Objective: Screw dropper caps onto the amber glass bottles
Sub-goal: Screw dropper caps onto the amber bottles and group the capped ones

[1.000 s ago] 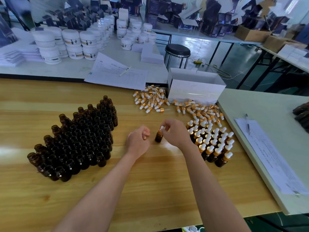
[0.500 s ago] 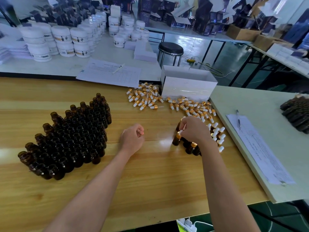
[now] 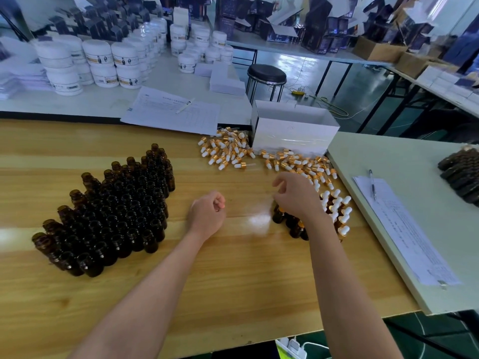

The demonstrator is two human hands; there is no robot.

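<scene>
Moved: since half a second earlier, my right-hand grip (image 3: 298, 198) had let go of the small capped amber glass bottle (image 3: 278, 216) and risen just above it.
Right-hand grip: it was loose, with fingers lightly curled and spread, and held nothing I could see; it hovered over the near-left side of the finished group.
Left-hand grip: my left-hand grip (image 3: 207, 213) was unchanged, closed into a fist with nothing showing in it, and it rested on the light wooden tabletop (image 3: 233, 275) between the two bottle groups.
Released bottle: it stood upright at the left edge of the finished group, its top hidden under my right hand.
Finished group: the amber bottles with gold collars and white rubber bulbs (image 3: 337, 216) stood packed together near the right edge of the wood, partly covered by my right forearm.
Open bottles: the large block of uncapped amber glass bottles (image 3: 111, 211) stood upright to the left of my left fist, well apart from the finished ones.
Loose caps: the gold-and-white dropper caps (image 3: 225, 151) lay scattered at the far side, running rightward along the front of the open white cardboard box (image 3: 293, 136).
Side tabletop: on the pale tabletop to the right, a pen (image 3: 372, 183) lay on a printed paper sheet (image 3: 404, 229).
</scene>
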